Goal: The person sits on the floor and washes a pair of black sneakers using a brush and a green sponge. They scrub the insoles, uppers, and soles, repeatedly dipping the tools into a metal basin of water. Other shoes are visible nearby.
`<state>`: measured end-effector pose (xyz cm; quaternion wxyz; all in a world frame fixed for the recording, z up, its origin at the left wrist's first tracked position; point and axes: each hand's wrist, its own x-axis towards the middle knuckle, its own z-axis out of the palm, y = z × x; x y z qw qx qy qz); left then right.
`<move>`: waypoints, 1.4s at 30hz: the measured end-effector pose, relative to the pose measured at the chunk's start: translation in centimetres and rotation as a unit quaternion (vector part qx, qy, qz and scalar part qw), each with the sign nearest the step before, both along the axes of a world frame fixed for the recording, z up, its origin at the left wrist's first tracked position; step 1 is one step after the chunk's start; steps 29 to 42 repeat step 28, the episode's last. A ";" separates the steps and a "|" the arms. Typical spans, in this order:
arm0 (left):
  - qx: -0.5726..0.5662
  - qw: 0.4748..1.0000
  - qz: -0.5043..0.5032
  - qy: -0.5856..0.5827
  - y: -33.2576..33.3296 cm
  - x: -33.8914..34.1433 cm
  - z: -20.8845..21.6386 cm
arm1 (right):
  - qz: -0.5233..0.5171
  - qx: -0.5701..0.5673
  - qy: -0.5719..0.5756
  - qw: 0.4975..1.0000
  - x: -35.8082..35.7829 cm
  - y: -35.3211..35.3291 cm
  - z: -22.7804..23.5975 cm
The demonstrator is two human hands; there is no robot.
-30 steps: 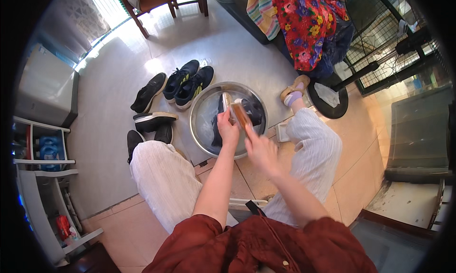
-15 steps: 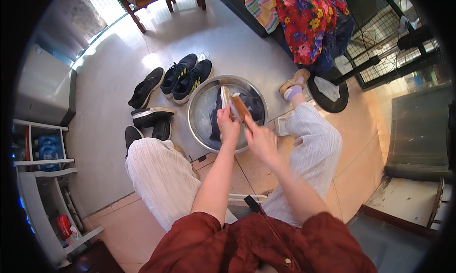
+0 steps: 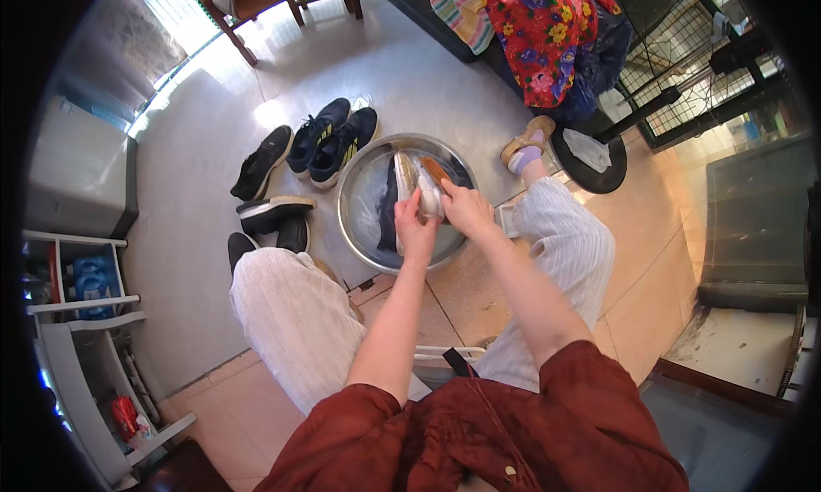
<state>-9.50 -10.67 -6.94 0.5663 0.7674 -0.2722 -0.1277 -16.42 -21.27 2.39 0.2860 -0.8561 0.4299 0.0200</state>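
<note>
Over a round metal basin (image 3: 345, 227), a dark shoe (image 3: 405, 180) stands tilted on its side with its pale, yellowed sole showing. My left hand (image 3: 416, 232) is closed on the shoe's near end. In my right hand (image 3: 467, 210) is a brown wooden scrubbing brush (image 3: 434, 170), held by its back and pressed close to a whitish surface beside the sole. Whether that surface is a second sole or suds, I cannot tell. The brush's bristles are hidden.
Left of the basin stand dark sneakers (image 3: 342, 145) with yellow stripes, a black shoe (image 3: 261, 161) and more black shoes (image 3: 278, 214). A black round stand base (image 3: 590, 180) is beyond my right foot. Shelves (image 3: 81, 306) stand at left, a wooden chair (image 3: 274, 0) at the back.
My right hand and the brush have come down and nearer to my left hand. The shoe's sole shows more fully, with a whitish surface beside it.
</note>
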 end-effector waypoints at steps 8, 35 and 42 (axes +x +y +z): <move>-0.029 0.993 -0.012 0.113 0.5 0.7 1.2 | -0.247 0.155 -0.288 0.912 -5.6 -1.1 -9.0; 0.075 0.960 -0.071 0.259 4.8 2.0 3.7 | -0.046 0.112 -0.252 0.960 3.2 -0.3 -2.8; 0.075 0.960 -0.071 0.259 4.8 2.0 3.7 | -0.046 0.112 -0.252 0.960 3.2 -0.3 -2.8</move>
